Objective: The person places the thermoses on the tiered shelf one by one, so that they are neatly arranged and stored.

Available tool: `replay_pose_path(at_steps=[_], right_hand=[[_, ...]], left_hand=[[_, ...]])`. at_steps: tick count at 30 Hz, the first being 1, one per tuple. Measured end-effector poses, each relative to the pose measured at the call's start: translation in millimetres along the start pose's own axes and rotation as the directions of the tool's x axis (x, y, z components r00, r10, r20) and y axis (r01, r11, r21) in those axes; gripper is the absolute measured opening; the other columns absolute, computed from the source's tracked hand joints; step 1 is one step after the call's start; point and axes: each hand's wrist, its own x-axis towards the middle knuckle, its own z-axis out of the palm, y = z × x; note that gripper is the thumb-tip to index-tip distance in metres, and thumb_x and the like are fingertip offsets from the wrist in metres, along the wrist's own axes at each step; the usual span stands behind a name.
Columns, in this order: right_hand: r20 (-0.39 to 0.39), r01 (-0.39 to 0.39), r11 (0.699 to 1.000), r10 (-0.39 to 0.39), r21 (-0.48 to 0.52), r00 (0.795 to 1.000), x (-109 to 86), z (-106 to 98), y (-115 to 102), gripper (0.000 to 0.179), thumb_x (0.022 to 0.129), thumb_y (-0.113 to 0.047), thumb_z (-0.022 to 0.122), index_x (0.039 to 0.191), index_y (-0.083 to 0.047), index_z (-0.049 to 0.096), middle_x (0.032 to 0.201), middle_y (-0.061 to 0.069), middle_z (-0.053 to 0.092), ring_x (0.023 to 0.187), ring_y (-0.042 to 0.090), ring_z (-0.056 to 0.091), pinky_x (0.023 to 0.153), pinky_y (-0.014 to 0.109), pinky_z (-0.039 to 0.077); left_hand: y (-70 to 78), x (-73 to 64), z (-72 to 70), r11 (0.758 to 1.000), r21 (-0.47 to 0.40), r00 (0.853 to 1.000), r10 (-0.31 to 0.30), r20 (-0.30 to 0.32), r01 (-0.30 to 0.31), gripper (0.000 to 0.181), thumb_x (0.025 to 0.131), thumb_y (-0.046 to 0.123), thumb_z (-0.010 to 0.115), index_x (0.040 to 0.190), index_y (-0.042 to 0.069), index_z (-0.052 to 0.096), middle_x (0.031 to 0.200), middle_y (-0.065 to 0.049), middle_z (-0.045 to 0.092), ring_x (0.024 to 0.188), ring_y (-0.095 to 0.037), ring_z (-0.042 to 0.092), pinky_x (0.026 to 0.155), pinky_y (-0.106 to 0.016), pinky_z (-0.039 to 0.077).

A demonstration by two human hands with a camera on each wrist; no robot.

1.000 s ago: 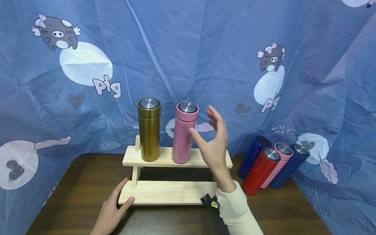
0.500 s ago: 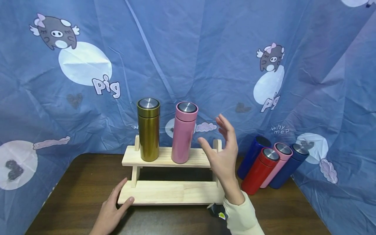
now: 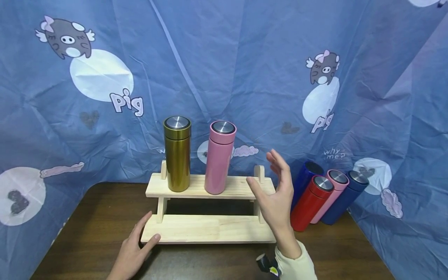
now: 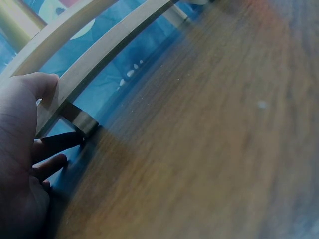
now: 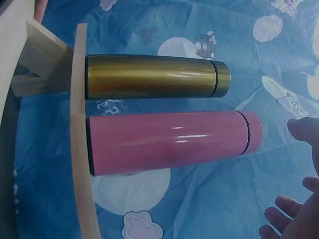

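Observation:
A two-tier wooden rack (image 3: 210, 229) carries a gold thermos bottle (image 3: 177, 155) and a pink thermos bottle (image 3: 219, 159), both upright on its upper shelf. My left hand (image 3: 134, 245) holds the left end of the lower shelf, thumb on the board. In the left wrist view that thumb lies against the board's edge (image 4: 94, 55), with the fingers beneath. To the right of the pink bottle my right hand (image 3: 276, 198) is raised, fingers spread apart and nothing between them. The right wrist view shows its fingertips apart from the pink bottle's lid (image 5: 254, 132).
On the table's right side several more bottles stand close together: a red one (image 3: 311, 204), a pink one (image 3: 330, 196), a dark blue one (image 3: 344, 200) and a blue one (image 3: 308, 175) partly behind my right hand. A blue patterned cloth (image 3: 224, 58) hangs behind the table.
My right hand has moved away from the pink bottle, to the right and lower. The bottles on the rack and my left hand have stayed in place.

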Motion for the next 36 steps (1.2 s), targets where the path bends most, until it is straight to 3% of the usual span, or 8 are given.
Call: replay_pose_path(at_steps=[9, 15, 22, 36], right_hand=[[-0.006, -0.018, 1.000, 0.018, -0.024, 1.000, -10.1, -17, 2, 0.082, 0.086, 0.006, 0.088, 0.160, -0.011, 0.056, 0.153, 0.010, 0.065, 0.145, 0.024, 0.058, 0.122, 0.035, 0.042], [0.003, -0.003, 0.998, 0.003, -0.069, 1.000, -17.3, -29, 5, 0.085, 0.084, 0.009, 0.088, 0.160, -0.010, 0.056, 0.153, 0.010, 0.065, 0.145, 0.021, 0.057, 0.122, 0.033, 0.042], [-0.011, -0.004, 0.996, 0.003, -0.092, 1.000, -23.8, -43, 12, 0.085, 0.081, 0.011, 0.089, 0.158, -0.008, 0.059, 0.150, 0.006, 0.067, 0.143, 0.020, 0.059, 0.121, 0.031, 0.043], [-0.036, 0.030, 0.985, -0.037, -0.169, 0.999, -32.8, -75, 24, 0.090, 0.074, 0.016, 0.090, 0.156, -0.003, 0.060, 0.147, -0.002, 0.067, 0.140, 0.016, 0.060, 0.115, 0.026, 0.043]], left_hand=[[-0.1, -0.6, 0.3, 1.000, -0.014, 0.999, 0.027, -0.021, -0.027, 0.075, 0.108, 0.036, 0.074, 0.170, 0.013, 0.039, 0.168, -0.028, 0.047, 0.146, -0.063, 0.050, 0.109, -0.084, 0.042], [1.1, 0.5, -0.2, 1.000, -0.012, 1.000, 0.003, -0.001, -0.003, 0.077, 0.108, 0.039, 0.073, 0.171, 0.012, 0.037, 0.169, -0.028, 0.045, 0.149, -0.062, 0.047, 0.111, -0.084, 0.041], [0.3, -0.7, -1.1, 0.999, -0.014, 0.999, 0.031, -0.010, -0.031, 0.075, 0.109, 0.036, 0.073, 0.170, 0.011, 0.039, 0.169, -0.027, 0.046, 0.149, -0.061, 0.047, 0.110, -0.084, 0.041], [-0.1, -0.1, -0.6, 1.000, 0.000, 1.000, 0.022, -0.006, -0.022, 0.075, 0.108, 0.038, 0.073, 0.170, 0.012, 0.039, 0.169, -0.028, 0.046, 0.147, -0.063, 0.048, 0.110, -0.084, 0.041]])
